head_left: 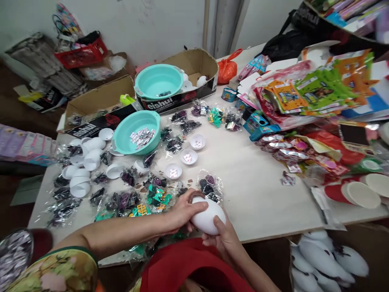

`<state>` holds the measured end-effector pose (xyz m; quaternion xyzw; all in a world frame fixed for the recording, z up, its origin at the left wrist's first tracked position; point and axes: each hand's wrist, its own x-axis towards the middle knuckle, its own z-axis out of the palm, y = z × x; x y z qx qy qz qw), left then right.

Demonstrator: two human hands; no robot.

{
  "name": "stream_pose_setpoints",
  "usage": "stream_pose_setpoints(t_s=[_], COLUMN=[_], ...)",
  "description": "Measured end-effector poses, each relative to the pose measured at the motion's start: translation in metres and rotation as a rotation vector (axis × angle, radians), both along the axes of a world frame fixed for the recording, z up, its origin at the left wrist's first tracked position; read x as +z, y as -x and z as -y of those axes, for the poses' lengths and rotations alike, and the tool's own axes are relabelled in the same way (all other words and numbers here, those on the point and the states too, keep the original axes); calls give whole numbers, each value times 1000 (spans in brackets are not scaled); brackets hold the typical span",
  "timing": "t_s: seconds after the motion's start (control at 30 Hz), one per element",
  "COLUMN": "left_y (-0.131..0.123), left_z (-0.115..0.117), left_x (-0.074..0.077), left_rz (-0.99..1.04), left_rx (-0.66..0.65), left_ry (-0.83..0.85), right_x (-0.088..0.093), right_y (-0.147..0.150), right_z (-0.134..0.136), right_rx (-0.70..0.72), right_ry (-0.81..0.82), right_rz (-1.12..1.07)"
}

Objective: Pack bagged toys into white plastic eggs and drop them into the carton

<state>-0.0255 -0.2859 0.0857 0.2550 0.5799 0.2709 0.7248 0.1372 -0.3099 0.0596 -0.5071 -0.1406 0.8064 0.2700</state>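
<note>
A white plastic egg (209, 215) is gripped between both my hands at the table's near edge. My left hand (185, 211) wraps its left end, thumb on top, next to a dark brown patch. My right hand (223, 235) holds the right end from below, its thumb on the shell. Just beyond lies a clear bag of dark and purple parts (209, 186). Three white egg halves (173, 171) stand in a slanting row, each with a small printed packet inside. To their left are bags with green and orange pieces (158, 195).
A turquoise basin (136, 142) of small packets stands left, near white shells (92, 159). Another basin (158, 81) rests on a cardboard box (194, 65). Colourful snack bags (316, 93) and paper cups (358, 194) crowd the right. White eggs (322, 259) fill a box below the table.
</note>
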Motion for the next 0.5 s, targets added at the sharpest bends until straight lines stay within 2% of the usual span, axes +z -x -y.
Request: stream_pose_setpoints(t_s=[0.13, 0.23, 0.3, 0.33, 0.43, 0.47, 0.5], left_y=[7, 13, 22, 29, 59, 68, 76], left_z=[-3, -8, -16, -20, -32, -36, -38], left_x=[-10, -17, -27, -35, -65, -77, -89], left_rz=[-46, 11, -86, -248, -1023, -1205, -1299], left_rx=[-56, -171, -230, -255, -435, -529, -613], left_ry=[-113, -196, -307, -385, -561, -576, -582], right_x=[-18, -23, -25, -25, -32, -37, -42], right_y=[3, -2, -15, -27, -81, -105, -130], right_z=[-5, -20, -29, -31, -28, -23, -16], right_rx=[-61, -64, -168, -254, -542, -634, -726], right_ry=[77, 147, 165, 153, 102, 96, 98], right_rz=[-68, -108, -77, -41, 135, 215, 302])
